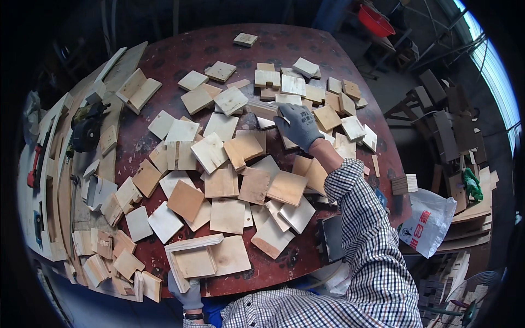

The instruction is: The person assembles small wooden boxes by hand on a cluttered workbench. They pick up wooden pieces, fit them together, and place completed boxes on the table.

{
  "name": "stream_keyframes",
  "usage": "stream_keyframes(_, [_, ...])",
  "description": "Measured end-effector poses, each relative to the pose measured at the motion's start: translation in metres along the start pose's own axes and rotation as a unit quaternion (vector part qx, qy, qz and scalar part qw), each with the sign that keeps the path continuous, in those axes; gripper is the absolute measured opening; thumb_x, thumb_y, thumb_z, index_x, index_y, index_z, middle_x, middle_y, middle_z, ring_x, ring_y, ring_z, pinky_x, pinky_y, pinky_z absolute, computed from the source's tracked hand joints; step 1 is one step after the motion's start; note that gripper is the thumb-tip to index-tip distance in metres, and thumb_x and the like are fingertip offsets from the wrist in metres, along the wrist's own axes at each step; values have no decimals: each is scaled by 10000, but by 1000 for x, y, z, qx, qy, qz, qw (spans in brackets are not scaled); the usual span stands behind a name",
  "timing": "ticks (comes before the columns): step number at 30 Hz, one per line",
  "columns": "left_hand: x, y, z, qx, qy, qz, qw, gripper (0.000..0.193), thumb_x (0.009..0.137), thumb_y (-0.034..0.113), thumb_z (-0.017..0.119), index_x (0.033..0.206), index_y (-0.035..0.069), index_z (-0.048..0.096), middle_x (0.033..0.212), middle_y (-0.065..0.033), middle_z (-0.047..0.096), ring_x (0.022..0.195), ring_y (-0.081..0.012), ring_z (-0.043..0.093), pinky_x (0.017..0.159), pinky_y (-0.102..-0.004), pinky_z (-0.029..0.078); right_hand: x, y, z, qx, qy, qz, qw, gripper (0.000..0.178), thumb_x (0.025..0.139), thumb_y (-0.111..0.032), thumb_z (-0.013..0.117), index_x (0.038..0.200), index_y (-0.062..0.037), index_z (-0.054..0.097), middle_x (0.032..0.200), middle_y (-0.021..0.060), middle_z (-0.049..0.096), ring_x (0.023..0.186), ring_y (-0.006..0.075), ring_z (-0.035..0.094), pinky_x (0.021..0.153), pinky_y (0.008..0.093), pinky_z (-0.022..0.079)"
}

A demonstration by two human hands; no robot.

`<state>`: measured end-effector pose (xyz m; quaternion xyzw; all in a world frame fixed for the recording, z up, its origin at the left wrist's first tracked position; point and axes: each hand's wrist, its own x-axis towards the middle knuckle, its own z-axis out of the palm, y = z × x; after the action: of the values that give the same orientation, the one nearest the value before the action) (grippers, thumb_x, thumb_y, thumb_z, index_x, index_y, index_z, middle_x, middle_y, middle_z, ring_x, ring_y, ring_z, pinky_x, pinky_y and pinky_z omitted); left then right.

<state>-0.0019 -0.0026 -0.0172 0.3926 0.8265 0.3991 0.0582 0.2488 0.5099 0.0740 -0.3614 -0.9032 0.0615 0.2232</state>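
Observation:
My right hand [299,126], in a grey glove, reaches far over the table into a cluster of wooden blocks. Its fingers are closed on the end of a narrow wooden strip [261,107]; the fingertips are partly hidden. At the table's near edge, my left hand [188,295], also gloved, grips the lower end of an L-shaped wooden piece [194,243] made of two joined strips. That piece covers most of the left fingers. A square wooden board [232,257] lies beside it, and many pale wooden blocks [221,180] are scattered between the hands.
The dark red table [306,257] carries the loose blocks. Along its left side lie long boards [128,71] and a black power tool [86,130]. A white plastic bag [429,221] and stacked wood stand at the right. A red basin [376,22] is at the back right.

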Motion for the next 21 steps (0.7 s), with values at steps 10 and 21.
stream_keyframes(10, [-1,1,3,-20,15,-16,1000,851,862,769,685,1102,-46,634,968,-197,642,865,-425,654,739,-493,526,-16,24,-39,256,-158,267,916,490,945,-361,645,1334,-68,696,1124,142,725,1038,237,681,948,368,522])
stream_keyframes(21, [-6,-6,0,-20,16,-21,999,867,833,749,736,1173,-44,639,982,-188,641,886,-413,660,743,-492,527,-14,38,-57,-184,-275,224,917,533,948,-460,639,1392,-168,591,1388,179,637,1302,367,615,1072,483,478])
